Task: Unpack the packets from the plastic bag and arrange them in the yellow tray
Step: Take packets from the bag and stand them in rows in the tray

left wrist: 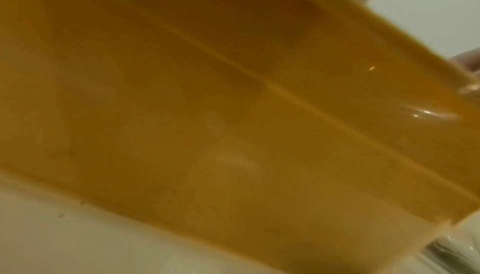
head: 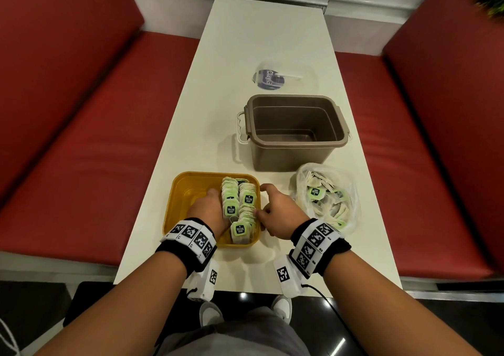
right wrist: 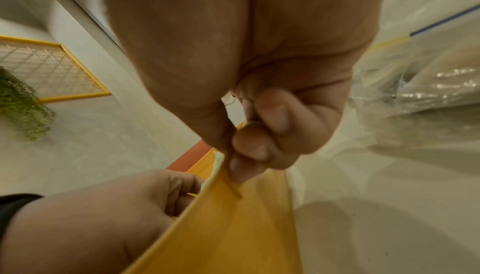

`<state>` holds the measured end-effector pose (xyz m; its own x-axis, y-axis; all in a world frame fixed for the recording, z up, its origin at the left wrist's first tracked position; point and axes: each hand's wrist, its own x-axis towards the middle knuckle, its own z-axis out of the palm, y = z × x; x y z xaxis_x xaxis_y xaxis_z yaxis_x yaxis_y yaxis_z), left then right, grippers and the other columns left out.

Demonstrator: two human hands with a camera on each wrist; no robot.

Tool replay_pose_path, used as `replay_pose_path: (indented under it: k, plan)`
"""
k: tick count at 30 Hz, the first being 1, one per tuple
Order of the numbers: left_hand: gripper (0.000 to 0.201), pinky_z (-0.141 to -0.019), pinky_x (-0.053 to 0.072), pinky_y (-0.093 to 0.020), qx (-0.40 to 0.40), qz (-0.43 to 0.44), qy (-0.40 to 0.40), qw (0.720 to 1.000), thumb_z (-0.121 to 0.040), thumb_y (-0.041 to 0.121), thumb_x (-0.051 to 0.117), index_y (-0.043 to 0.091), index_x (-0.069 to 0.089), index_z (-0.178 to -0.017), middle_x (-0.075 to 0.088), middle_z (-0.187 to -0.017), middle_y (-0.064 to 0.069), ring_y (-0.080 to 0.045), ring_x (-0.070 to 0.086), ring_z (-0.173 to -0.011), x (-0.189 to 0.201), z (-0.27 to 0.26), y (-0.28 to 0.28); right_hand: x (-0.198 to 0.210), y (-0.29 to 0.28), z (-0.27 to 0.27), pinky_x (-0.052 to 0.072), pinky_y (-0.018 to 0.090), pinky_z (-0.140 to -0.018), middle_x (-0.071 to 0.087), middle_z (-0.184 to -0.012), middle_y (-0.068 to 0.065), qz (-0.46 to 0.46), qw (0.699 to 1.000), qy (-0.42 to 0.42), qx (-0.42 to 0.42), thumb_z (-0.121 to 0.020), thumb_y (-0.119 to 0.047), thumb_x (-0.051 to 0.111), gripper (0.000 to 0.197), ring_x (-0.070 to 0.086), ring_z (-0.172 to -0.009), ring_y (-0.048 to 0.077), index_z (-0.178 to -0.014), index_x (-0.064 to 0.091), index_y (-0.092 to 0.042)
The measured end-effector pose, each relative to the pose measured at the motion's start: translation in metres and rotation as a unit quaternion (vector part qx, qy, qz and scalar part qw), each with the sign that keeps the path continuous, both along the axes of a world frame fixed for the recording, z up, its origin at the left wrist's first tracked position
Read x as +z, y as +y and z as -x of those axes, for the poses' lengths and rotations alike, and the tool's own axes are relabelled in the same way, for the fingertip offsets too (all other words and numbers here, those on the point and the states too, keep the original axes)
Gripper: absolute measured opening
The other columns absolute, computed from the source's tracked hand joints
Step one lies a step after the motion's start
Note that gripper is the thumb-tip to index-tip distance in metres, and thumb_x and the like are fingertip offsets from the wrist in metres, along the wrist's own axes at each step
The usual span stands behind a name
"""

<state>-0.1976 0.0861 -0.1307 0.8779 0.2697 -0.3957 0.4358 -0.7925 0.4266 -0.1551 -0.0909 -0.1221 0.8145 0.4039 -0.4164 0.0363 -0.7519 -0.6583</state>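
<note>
Our left hand point(head: 208, 208) presses flat against the green-labelled packets point(head: 240, 208) in the yellow plastic tray point(head: 188, 186); our right hand point(head: 278, 208), fingers curled, pinches the tray's rim.

White tabletop point(head: 261, 42) carries a yellow tray point(head: 188, 184) nearest, a clear plastic bag point(head: 346, 192) beside it, a brown bin point(head: 293, 129) behind, and a flattened wrapper point(head: 268, 79) farther back.

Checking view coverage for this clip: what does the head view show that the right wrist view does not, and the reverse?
Only the head view shows the rows of packets standing in the tray, the brown bin and the packets left in the plastic bag. Only the right wrist view shows the right hand with curled fingertips at the tray rim, plus a hanging plant. Both show the yellow tray, the left hand and the bag.
</note>
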Motion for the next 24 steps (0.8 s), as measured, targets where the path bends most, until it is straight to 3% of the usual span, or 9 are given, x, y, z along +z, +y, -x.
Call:
replay_pose_path:
  k: [3, 6, 9, 11, 13, 15, 20, 22, 24]
  plan:
    - [0.027, -0.075, 0.044, -0.029, -0.031, -0.026, -0.011, 0.999, -0.09, 0.025, 0.06, 0.011, 0.056, -0.114, 0.066, -0.109, -0.011, -0.031, 0.062, -0.102, 0.002, -0.002, -0.004, 0.001, 0.001, 0.0, 0.06, 0.04, -0.069, 0.072, -0.075, 0.001, -0.003, 1.0, 0.003, 0.001, -0.093, -0.025, 0.054, 0.053, 0.061, -0.052, 0.008, -0.141, 0.032, -0.025]
    - [0.019, -0.077, 0.047, -0.03, -0.056, -0.045, -0.01, 0.997, -0.09, 0.025, 0.058, 0.014, 0.061, -0.106, 0.068, -0.108, -0.011, -0.031, 0.063, -0.099, 0.004, -0.005, -0.008, 0.006, 0.0, 0.001, 0.058, 0.034, -0.062, 0.072, -0.083, 0.007, -0.004, 1.0, 0.007, 0.006, -0.094, -0.023, 0.054, 0.054, 0.061, -0.051, 0.009, -0.143, 0.031, -0.021]
    - [0.024, -0.079, 0.048, -0.031, -0.064, -0.061, 0.015, 0.996, -0.09, 0.028, 0.06, 0.014, 0.06, -0.11, 0.067, -0.11, -0.011, -0.031, 0.062, -0.101, 0.009, -0.006, -0.006, 0.012, -0.004, 0.002, 0.048, 0.027, -0.042, 0.072, -0.078, 0.006, -0.006, 1.0, 0.017, 0.0, -0.095, -0.026, 0.057, 0.062, 0.062, -0.048, 0.015, -0.147, 0.024, -0.023]
    - [0.036, -0.085, 0.05, -0.033, -0.048, -0.069, 0.023, 0.996, -0.087, 0.029, 0.065, 0.013, 0.057, -0.118, 0.066, -0.114, -0.009, -0.03, 0.061, -0.106, 0.014, -0.009, -0.002, 0.018, -0.013, -0.001, 0.044, 0.023, -0.039, 0.072, -0.074, 0.005, -0.02, 1.0, 0.006, -0.007, -0.095, -0.031, 0.058, 0.061, 0.06, -0.045, 0.012, -0.147, 0.025, -0.024]
    - [0.045, -0.09, 0.051, -0.037, -0.029, -0.079, 0.005, 0.996, -0.082, 0.026, 0.072, 0.014, 0.055, -0.123, 0.065, -0.118, -0.007, -0.027, 0.061, -0.108, 0.021, -0.014, 0.001, 0.026, -0.028, -0.006, 0.044, 0.019, -0.048, 0.073, -0.071, 0.002, -0.028, 0.999, -0.037, -0.003, -0.096, -0.034, 0.058, 0.052, 0.057, -0.043, 0.0, -0.142, 0.036, -0.022]
    - [0.045, -0.092, 0.05, -0.038, -0.025, -0.075, -0.04, 0.996, -0.082, 0.024, 0.072, 0.017, 0.056, -0.124, 0.065, -0.118, -0.003, -0.025, 0.06, -0.108, 0.034, -0.02, -0.008, 0.033, -0.049, -0.014, 0.042, 0.017, -0.056, 0.072, -0.066, -0.001, -0.045, 0.996, -0.076, -0.014, -0.097, -0.031, 0.058, 0.038, 0.057, -0.047, -0.004, -0.132, 0.047, -0.022]
    - [0.021, -0.087, 0.051, -0.028, -0.096, 0.029, -0.182, 0.978, -0.086, 0.02, 0.069, 0.023, 0.068, -0.107, 0.066, -0.101, 0.005, -0.013, 0.062, -0.087, 0.064, -0.039, -0.078, 0.036, -0.106, -0.037, 0.047, 0.025, -0.073, 0.068, -0.077, -0.005, -0.014, 0.988, -0.141, -0.067, -0.089, -0.018, 0.062, 0.025, 0.061, -0.073, 0.01, -0.114, 0.062, -0.019]
    - [0.019, -0.085, 0.049, -0.023, -0.143, 0.061, -0.183, 0.971, -0.086, 0.019, 0.069, 0.023, 0.071, -0.105, 0.068, -0.099, 0.007, -0.011, 0.063, -0.082, 0.061, -0.05, -0.11, 0.03, -0.128, -0.044, 0.049, 0.031, -0.081, 0.066, -0.091, -0.001, 0.021, 0.985, -0.158, -0.067, -0.083, -0.02, 0.068, 0.027, 0.061, -0.087, 0.018, -0.11, 0.063, -0.018]
    - [0.023, -0.088, 0.048, -0.022, -0.178, 0.069, -0.161, 0.968, -0.085, 0.02, 0.069, 0.025, 0.071, -0.107, 0.07, -0.101, 0.006, -0.011, 0.063, -0.088, 0.05, -0.062, -0.138, 0.022, -0.146, -0.048, 0.046, 0.033, -0.091, 0.059, -0.109, 0.003, 0.062, 0.982, -0.175, -0.045, -0.076, -0.03, 0.076, 0.044, 0.054, -0.105, 0.023, -0.116, 0.06, -0.018]
